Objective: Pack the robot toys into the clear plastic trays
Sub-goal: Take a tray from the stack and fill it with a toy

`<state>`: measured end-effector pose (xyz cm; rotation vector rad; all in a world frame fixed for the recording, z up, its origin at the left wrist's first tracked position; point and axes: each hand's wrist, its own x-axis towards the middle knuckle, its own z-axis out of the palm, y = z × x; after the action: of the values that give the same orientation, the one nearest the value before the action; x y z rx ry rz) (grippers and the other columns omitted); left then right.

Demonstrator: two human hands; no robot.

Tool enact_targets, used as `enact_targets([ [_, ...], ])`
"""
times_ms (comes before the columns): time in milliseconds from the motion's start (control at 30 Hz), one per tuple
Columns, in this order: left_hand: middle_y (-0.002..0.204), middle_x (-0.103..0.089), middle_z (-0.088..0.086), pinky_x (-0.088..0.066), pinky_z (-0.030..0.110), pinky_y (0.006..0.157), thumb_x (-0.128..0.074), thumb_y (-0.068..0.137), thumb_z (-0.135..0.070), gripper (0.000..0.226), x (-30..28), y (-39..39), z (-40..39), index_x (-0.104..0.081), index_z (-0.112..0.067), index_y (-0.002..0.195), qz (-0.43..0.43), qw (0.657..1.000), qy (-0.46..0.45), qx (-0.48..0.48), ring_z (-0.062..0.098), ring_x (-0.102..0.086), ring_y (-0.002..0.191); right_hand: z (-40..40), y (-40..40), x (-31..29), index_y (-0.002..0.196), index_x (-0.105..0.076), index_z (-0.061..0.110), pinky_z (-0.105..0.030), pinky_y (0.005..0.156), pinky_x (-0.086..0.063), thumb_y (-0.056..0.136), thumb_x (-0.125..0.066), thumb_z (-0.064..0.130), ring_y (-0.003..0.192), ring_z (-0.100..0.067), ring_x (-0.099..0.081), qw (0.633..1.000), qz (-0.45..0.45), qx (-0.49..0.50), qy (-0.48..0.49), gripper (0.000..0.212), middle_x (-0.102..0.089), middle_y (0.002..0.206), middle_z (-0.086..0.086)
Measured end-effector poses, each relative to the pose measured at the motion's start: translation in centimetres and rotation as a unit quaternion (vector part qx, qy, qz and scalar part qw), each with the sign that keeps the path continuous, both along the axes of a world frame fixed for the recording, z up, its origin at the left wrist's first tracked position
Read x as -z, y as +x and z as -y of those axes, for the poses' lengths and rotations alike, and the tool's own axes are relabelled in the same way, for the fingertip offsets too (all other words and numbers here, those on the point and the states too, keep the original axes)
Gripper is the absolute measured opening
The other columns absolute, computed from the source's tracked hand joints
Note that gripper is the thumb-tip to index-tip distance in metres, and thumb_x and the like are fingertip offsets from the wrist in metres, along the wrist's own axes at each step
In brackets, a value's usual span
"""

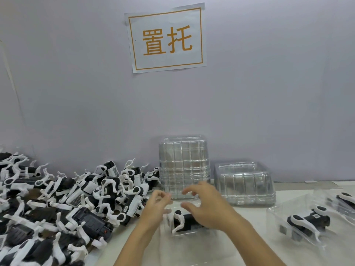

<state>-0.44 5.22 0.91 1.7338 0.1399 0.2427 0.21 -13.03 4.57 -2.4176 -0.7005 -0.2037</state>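
Observation:
A black-and-white robot toy (185, 220) lies in a clear plastic tray (167, 232) on the table in front of me. My right hand (208, 207) hovers just above the toy with its fingers spread and holds nothing. My left hand (154, 207) is at the tray's left side with its fingertips bunched together. Blur hides whether they pinch the tray's rim. To the left lies a big pile of loose robot toys (67, 204).
Against the wall stand a tall stack of empty clear trays (183, 167) and a lower stack (244, 186). At the right lies a packed tray (276, 213) with a toy (307, 220), and another one (345, 200) beyond it. A paper sign (166, 38) hangs on the wall.

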Motion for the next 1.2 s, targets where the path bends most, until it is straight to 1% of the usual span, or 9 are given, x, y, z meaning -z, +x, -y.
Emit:
enact_targets([
  [133,0.102,-0.071,0.013,-0.048,0.029,0.076,-0.049,0.102,-0.018,0.023,1.0,0.4,0.4,-0.067,-0.004,0.097,-0.015,0.998,-0.051,-0.014,0.024,-0.066,0.094,-2.5,-0.8,1.2,0.116,-0.069,0.035,-0.028,0.098,-0.041,0.094,-0.061,0.042,0.111,-0.011,-0.052,0.998,0.018,-0.051,-0.013,0.024,-0.06,0.116,0.009],
  [233,0.102,-0.071,0.014,-0.046,0.035,0.084,-0.047,0.102,-0.015,0.029,1.2,0.6,0.4,-0.071,-0.001,0.095,-0.022,0.999,-0.029,-0.016,0.023,-0.064,0.092,-2.9,-0.8,1.6,0.106,-0.077,0.033,-0.029,0.089,-0.048,0.094,-0.062,0.032,0.09,-0.013,-0.059,0.998,0.033,-0.047,-0.04,0.019,-0.072,0.094,0.007],
  [367,0.098,-0.072,0.009,-0.046,0.038,0.089,-0.05,0.099,-0.012,0.026,1.2,0.6,0.3,-0.072,-0.006,0.089,-0.017,0.999,-0.017,-0.024,0.021,-0.063,0.096,-2.4,-0.3,1.5,0.108,-0.076,0.04,-0.013,0.068,-0.037,0.091,-0.068,0.038,0.061,0.001,-0.046,0.998,0.016,-0.048,-0.023,0.019,-0.053,0.06,0.02],
  [533,0.096,-0.072,0.012,-0.046,0.04,0.089,-0.05,0.098,-0.006,0.025,1.3,0.6,0.3,-0.072,-0.007,0.086,-0.018,1.0,-0.015,-0.021,0.023,-0.063,0.092,-2.2,-0.3,1.6,0.109,-0.075,0.043,-0.003,0.066,-0.035,0.091,-0.068,0.038,0.084,0.0,-0.059,0.998,-0.009,-0.056,-0.012,0.02,-0.073,0.095,0.016],
  [667,0.097,-0.073,0.013,-0.045,0.03,0.077,-0.049,0.098,-0.003,0.026,1.3,0.7,0.2,-0.071,-0.006,0.085,-0.016,1.0,-0.005,-0.021,0.019,-0.065,0.09,-1.3,0.3,1.2,0.11,-0.075,0.031,-0.013,0.079,-0.05,0.095,-0.06,0.015,0.094,-0.004,-0.064,0.999,-0.04,-0.017,0.025,0.027,-0.07,0.104,0.01],
  [733,0.095,-0.074,0.011,-0.045,0.028,0.073,-0.048,0.099,-0.004,0.027,1.3,0.7,0.2,-0.072,-0.007,0.086,-0.018,1.0,-0.01,-0.022,0.016,-0.067,0.088,-0.2,0.8,1.1,0.108,-0.075,0.03,-0.016,0.079,-0.05,0.092,-0.06,0.007,0.092,-0.002,-0.062,0.998,-0.042,0.019,0.031,0.032,-0.065,0.102,0.011],
  [833,0.095,-0.075,0.007,-0.046,0.029,0.075,-0.048,0.1,-0.008,0.028,1.4,0.7,0.1,-0.073,-0.009,0.087,-0.023,0.999,-0.01,-0.021,0.016,-0.068,0.091,1.5,1.6,1.0,0.103,-0.074,0.033,-0.013,0.069,-0.044,0.09,-0.066,0.01,0.083,-0.001,-0.059,0.998,-0.028,0.064,-0.005,0.027,-0.063,0.09,0.017],
  [967,0.093,-0.075,0.003,-0.046,0.028,0.074,-0.048,0.101,-0.01,0.029,1.4,0.7,0.1,-0.074,-0.011,0.087,-0.025,0.999,-0.013,-0.021,0.013,-0.069,0.09,2.2,1.8,1.1,0.093,-0.075,0.031,-0.013,0.068,-0.046,0.087,-0.073,0.014,0.078,-0.001,-0.061,0.995,-0.037,0.087,0.021,0.018,-0.066,0.082,0.016],
  [1200,0.097,-0.075,0.005,-0.045,0.026,0.072,-0.048,0.101,-0.011,0.028,1.4,0.5,0.2,-0.073,-0.01,0.09,-0.027,0.999,-0.017,-0.025,0.012,-0.068,0.09,1.5,1.2,1.2,0.077,-0.074,0.033,-0.007,0.06,-0.041,0.084,-0.073,0.013,0.07,0.003,-0.061,0.993,-0.004,0.12,0.017,0.021,-0.067,0.073,0.017],
])
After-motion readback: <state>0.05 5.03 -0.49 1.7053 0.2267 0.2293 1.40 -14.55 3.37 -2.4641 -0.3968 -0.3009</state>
